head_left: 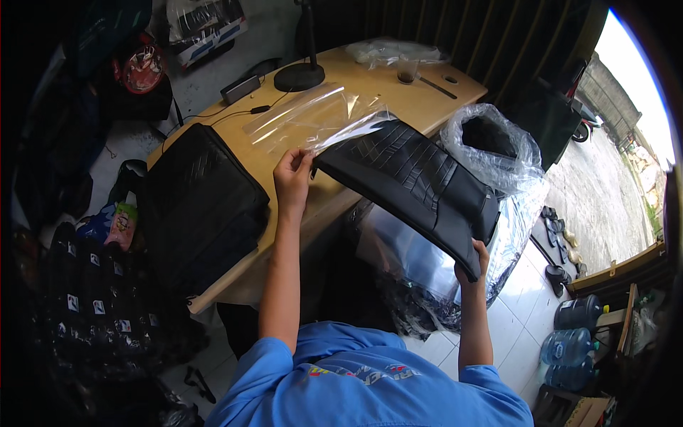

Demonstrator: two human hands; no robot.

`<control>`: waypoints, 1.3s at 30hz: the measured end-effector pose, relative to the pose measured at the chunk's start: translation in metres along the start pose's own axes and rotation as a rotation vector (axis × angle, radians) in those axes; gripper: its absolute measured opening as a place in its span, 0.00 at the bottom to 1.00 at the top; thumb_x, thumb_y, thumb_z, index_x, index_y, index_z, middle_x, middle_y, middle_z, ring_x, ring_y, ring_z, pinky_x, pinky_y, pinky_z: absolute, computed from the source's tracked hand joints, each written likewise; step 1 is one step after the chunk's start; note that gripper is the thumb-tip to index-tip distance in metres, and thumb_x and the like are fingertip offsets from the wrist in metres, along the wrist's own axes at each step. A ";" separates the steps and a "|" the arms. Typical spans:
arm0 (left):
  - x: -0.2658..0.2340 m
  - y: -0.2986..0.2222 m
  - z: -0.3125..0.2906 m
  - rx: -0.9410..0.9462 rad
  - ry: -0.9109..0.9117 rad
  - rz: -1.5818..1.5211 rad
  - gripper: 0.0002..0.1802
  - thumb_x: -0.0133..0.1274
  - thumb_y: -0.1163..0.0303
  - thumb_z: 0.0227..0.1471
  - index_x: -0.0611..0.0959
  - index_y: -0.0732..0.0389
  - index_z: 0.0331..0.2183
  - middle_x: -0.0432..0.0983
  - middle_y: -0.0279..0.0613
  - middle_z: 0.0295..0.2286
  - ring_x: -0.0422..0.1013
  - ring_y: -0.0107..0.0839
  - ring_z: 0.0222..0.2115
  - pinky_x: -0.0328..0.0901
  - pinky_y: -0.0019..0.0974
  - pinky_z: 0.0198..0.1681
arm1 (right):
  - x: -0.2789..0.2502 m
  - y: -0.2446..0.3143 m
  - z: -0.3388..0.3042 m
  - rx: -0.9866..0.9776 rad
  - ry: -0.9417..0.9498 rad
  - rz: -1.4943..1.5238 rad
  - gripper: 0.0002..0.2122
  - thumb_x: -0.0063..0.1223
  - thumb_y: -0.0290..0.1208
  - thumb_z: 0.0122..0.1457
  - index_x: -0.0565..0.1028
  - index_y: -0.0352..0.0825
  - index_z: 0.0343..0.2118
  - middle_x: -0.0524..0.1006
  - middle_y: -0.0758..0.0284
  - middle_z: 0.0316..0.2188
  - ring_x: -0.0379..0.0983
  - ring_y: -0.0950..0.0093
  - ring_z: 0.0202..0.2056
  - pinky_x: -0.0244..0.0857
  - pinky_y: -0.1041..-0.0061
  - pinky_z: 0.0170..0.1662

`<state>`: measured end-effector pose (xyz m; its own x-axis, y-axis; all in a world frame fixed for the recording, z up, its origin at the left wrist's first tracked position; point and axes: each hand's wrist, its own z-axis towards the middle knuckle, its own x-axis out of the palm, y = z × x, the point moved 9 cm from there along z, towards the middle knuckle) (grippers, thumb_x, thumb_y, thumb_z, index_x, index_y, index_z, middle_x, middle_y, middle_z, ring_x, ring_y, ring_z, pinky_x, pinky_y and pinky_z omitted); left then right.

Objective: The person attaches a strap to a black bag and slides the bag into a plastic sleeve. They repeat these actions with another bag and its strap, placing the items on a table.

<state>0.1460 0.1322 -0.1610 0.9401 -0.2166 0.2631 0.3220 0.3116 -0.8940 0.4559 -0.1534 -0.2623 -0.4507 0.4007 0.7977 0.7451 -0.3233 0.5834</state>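
Note:
A flat black leather-look bag (420, 171) with a crocodile-pattern panel is held up slanting, past the table's front edge. My right hand (473, 262) is closed on its near right corner. My left hand (293, 169) pinches the edge of a clear plastic sleeve (295, 121), right beside the bag's left corner. The sleeve lies partly over the table, and its mouth meets the bag's far left end; how far the bag reaches into it I cannot tell. Close to my left forearm, a stack of similar black bags (203, 192) rests on the table.
The wooden table (384, 82) carries a black stand (299, 77), a small dark box (240, 89) and a glass (407, 71). Right of it stands a big open plastic bag (491, 135) above a plastic-wrapped bundle (405, 242). Water bottles (569, 346) stand at the right.

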 end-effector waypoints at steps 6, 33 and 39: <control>0.015 -0.014 -0.016 -0.108 0.160 -0.578 0.12 0.52 0.75 0.51 0.75 0.65 0.40 0.73 0.35 0.33 0.68 0.20 0.31 0.64 0.24 0.34 | -0.002 -0.012 -0.004 0.003 0.009 0.099 0.09 0.41 0.26 0.54 0.72 0.26 0.30 0.77 0.61 0.27 0.76 0.74 0.27 0.71 0.81 0.34; 0.070 -0.077 -0.038 0.579 0.118 1.160 0.05 0.51 0.73 0.49 0.77 0.61 0.31 0.72 0.41 0.22 0.72 0.42 0.21 0.67 0.38 0.24 | 0.053 -0.006 -0.062 -0.249 -0.216 -0.311 0.23 0.48 0.19 0.45 0.64 0.24 0.48 0.72 0.58 0.39 0.73 0.67 0.38 0.69 0.70 0.42; 0.189 -0.080 0.057 0.908 0.286 0.900 0.11 0.47 0.65 0.49 0.77 0.62 0.24 0.75 0.48 0.23 0.72 0.47 0.29 0.66 0.47 0.35 | 0.058 -0.003 -0.068 -0.292 -0.211 -0.322 0.25 0.48 0.20 0.44 0.63 0.25 0.49 0.72 0.58 0.40 0.72 0.65 0.40 0.67 0.70 0.46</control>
<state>0.3042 0.1197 -0.0194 0.8433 0.2409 -0.4805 -0.3372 0.9332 -0.1239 0.3943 -0.1878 -0.2073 -0.5041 0.6753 0.5384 0.4009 -0.3692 0.8385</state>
